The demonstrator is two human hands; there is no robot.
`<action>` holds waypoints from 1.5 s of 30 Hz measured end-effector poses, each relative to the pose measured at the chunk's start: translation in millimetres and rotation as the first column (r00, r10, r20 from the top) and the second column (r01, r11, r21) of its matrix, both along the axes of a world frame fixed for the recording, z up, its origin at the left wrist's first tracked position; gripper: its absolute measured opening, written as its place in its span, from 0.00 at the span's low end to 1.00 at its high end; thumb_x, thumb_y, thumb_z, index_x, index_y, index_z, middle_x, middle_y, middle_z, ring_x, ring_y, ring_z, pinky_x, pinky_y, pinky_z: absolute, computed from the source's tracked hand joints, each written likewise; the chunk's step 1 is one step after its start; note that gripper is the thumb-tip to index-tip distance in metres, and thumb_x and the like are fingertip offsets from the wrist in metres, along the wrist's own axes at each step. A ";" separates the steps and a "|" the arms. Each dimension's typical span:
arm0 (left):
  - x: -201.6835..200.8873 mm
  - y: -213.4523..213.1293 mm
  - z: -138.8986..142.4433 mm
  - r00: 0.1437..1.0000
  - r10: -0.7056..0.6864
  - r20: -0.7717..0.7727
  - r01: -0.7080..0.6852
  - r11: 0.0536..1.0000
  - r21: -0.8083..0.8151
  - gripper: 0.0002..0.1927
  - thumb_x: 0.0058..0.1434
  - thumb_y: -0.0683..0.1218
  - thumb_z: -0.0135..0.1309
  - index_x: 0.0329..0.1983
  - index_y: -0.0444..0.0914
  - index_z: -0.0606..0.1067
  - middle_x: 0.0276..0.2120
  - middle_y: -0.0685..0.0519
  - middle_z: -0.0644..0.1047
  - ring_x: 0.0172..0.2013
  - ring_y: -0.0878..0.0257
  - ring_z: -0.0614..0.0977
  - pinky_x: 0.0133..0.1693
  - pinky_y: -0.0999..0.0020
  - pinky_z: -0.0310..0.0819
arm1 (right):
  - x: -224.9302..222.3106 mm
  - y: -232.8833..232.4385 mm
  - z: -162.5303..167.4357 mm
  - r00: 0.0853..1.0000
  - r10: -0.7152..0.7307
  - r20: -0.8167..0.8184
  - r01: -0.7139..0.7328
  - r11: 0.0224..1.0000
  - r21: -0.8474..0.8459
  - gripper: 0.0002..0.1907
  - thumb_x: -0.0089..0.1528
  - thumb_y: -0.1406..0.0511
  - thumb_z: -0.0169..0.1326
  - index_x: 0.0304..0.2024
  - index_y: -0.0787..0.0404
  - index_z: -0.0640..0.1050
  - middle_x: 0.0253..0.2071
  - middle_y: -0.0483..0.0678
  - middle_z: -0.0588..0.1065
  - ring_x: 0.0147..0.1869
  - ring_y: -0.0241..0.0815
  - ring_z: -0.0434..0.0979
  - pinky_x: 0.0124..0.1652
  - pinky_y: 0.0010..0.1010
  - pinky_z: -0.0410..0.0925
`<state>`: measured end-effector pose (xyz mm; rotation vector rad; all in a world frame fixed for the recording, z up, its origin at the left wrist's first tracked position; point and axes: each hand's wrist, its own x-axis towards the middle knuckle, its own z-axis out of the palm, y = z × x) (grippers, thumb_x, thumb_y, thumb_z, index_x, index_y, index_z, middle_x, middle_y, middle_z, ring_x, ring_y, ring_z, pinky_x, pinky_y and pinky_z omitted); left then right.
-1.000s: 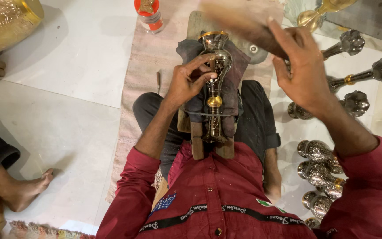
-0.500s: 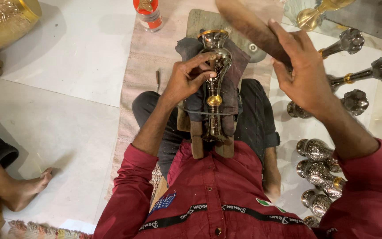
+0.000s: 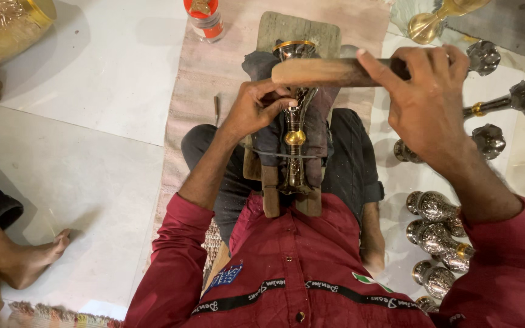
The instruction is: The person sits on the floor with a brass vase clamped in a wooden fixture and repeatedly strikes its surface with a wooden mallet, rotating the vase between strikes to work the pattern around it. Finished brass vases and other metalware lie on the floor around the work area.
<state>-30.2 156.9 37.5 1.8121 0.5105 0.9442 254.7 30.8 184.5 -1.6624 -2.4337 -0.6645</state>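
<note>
A tall engraved metal vase [image 3: 295,121] with gold bands lies lengthwise on a dark cloth over a wooden block [image 3: 299,29] on my lap. My left hand [image 3: 256,109] rests on the vase's upper part, fingers pinched as if on a small tool I cannot make out. My right hand [image 3: 423,100] grips a flat wooden stick [image 3: 329,71], held level across and just above the vase's top end.
Several engraved metal vases [image 3: 435,206] lie at my right, longer ones [image 3: 505,103] further up. A red-capped jar [image 3: 206,18] stands on the mat [image 3: 205,103]. A brass vessel [image 3: 7,27] sits far left. Another person's bare foot [image 3: 28,261] rests on the white floor.
My right hand has swung the wooden stick from a raised slant down to a level position across the vase's top. My left hand has stayed on the vase.
</note>
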 end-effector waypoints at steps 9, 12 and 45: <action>-0.6 2.5 0.1 0.999 -0.034 -0.008 0.033 0.998 -0.052 0.17 0.65 0.39 0.65 0.56 0.38 0.78 0.40 0.51 0.85 0.36 0.72 0.83 0.38 0.75 0.80 | 4.7 -1.6 -9.9 0.915 -0.018 -0.402 -0.026 0.994 -0.103 0.33 0.69 0.75 0.54 0.76 0.50 0.69 0.54 0.57 0.71 0.58 0.54 0.70 0.62 0.51 0.61; -0.5 3.5 0.3 0.997 -0.069 0.038 0.070 0.997 -0.035 0.12 0.67 0.38 0.64 0.53 0.38 0.79 0.42 0.52 0.86 0.40 0.72 0.85 0.42 0.74 0.83 | 6.6 -2.0 -9.7 0.911 -0.057 -0.408 -0.027 0.980 -0.197 0.34 0.68 0.76 0.53 0.75 0.49 0.69 0.55 0.59 0.70 0.60 0.55 0.69 0.63 0.50 0.62; 3.8 -12.0 15.2 0.994 -0.010 0.110 0.024 0.991 -0.128 0.25 0.68 0.42 0.64 0.67 0.42 0.73 0.43 0.51 0.82 0.43 0.64 0.86 0.49 0.68 0.86 | -12.5 -44.2 -74.0 0.554 -0.369 -0.746 0.045 0.908 -0.416 0.35 0.63 0.70 0.56 0.73 0.52 0.66 0.51 0.58 0.69 0.51 0.55 0.74 0.47 0.40 0.72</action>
